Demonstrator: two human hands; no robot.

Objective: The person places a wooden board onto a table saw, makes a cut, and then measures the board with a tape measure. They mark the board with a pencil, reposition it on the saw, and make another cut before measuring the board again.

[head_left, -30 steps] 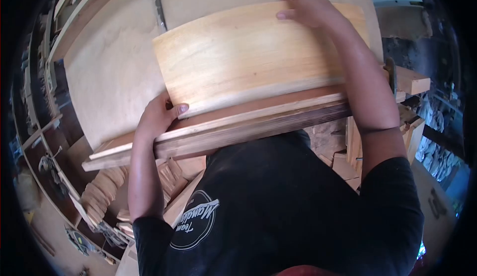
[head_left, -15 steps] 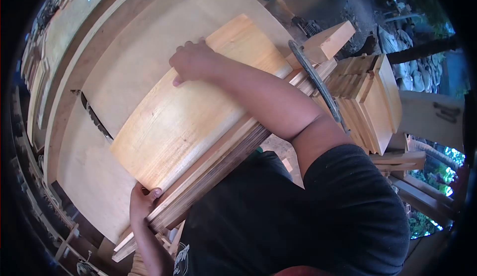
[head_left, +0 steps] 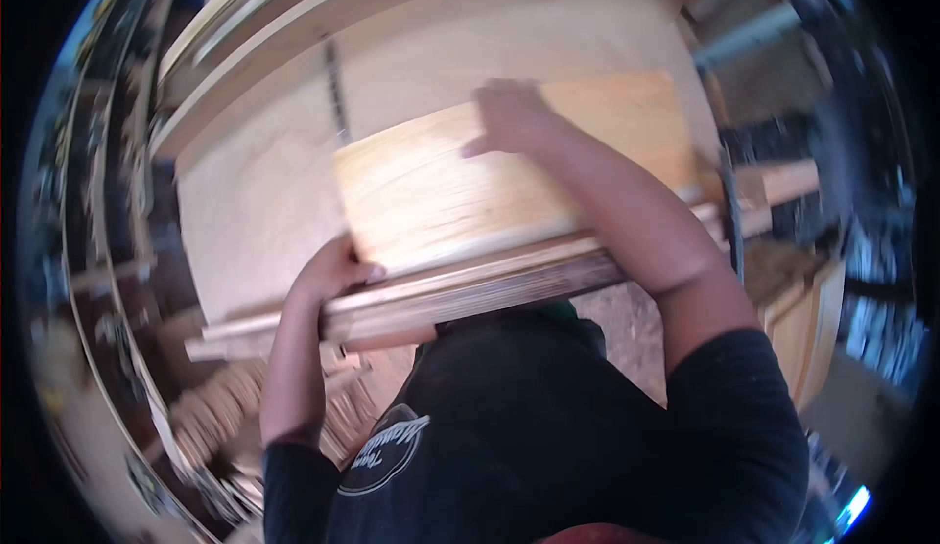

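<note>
A pale, smooth wooden board [head_left: 431,196] lies on a light plywood worktop [head_left: 255,211], its long near side along the wooden strips at the front. My left hand [head_left: 338,268] grips the board's near left corner, thumb on top. On the far long edge rests my right hand [head_left: 511,118], fingers curled over that edge and thumb lying on the upper face. Motion blur softens the right fingers. Layered wooden strips [head_left: 470,284] run between the board and my body.
A dark clamp bar [head_left: 731,216] stands at the worktop's right end, beside a wooden block [head_left: 783,182]. Stacked wooden panels [head_left: 808,329] sit at lower right. A raised curved rail [head_left: 294,30] borders the far side. Many wood pieces [head_left: 220,402] are piled at lower left.
The view has turned, so the board now lies more level and further right in the picture. Both hands keep about the same places on the board.
</note>
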